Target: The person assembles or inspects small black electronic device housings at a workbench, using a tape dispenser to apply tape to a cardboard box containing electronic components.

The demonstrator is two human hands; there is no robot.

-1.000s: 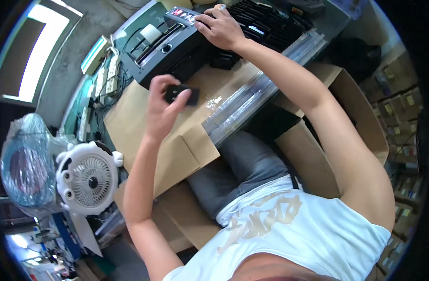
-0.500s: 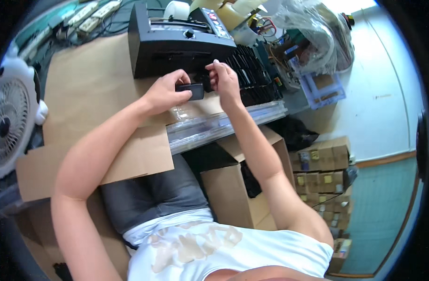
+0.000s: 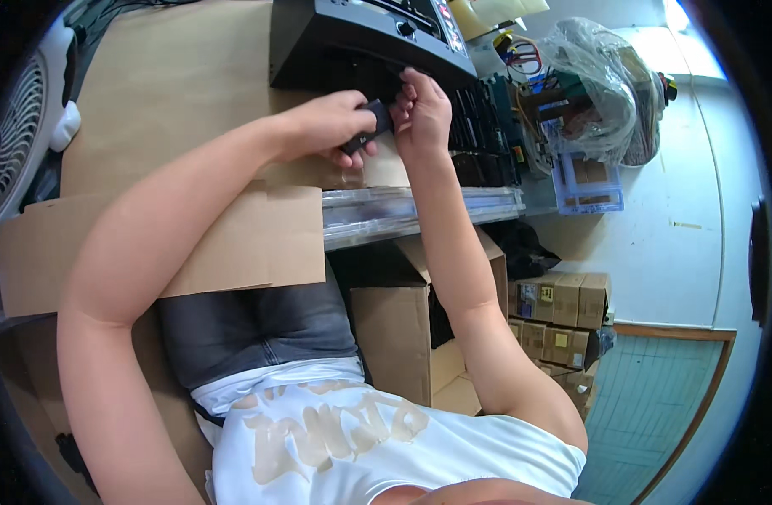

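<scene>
My left hand (image 3: 331, 126) is closed around a small black rectangular case (image 3: 371, 124), tilted with its upper end toward my other hand. Close beside it, my right hand (image 3: 424, 118) is raised with curled fingers, thumb and forefinger pinched together. What that pinch holds, if anything, is too small and dark to tell. Both hands are just in front of a black boxy machine (image 3: 361, 55) with a knob and a lit panel on top. To the right of my right hand, several thin black pieces (image 3: 487, 126) stand packed in rows.
Brown cardboard sheets (image 3: 175, 84) cover the bench, whose front edge has clear plastic wrap (image 3: 369, 215). Below stands an open cardboard box (image 3: 394, 328). A white fan (image 3: 58, 126) is at left. Stacked cartons (image 3: 563, 303), a blue plastic crate (image 3: 588, 189) and a clear plastic bag (image 3: 592, 84) are at right.
The view has shifted, so the machine sits higher and further right. My left hand has turned the black case from level to slanted. My right hand stays beside it, fingers curled.
</scene>
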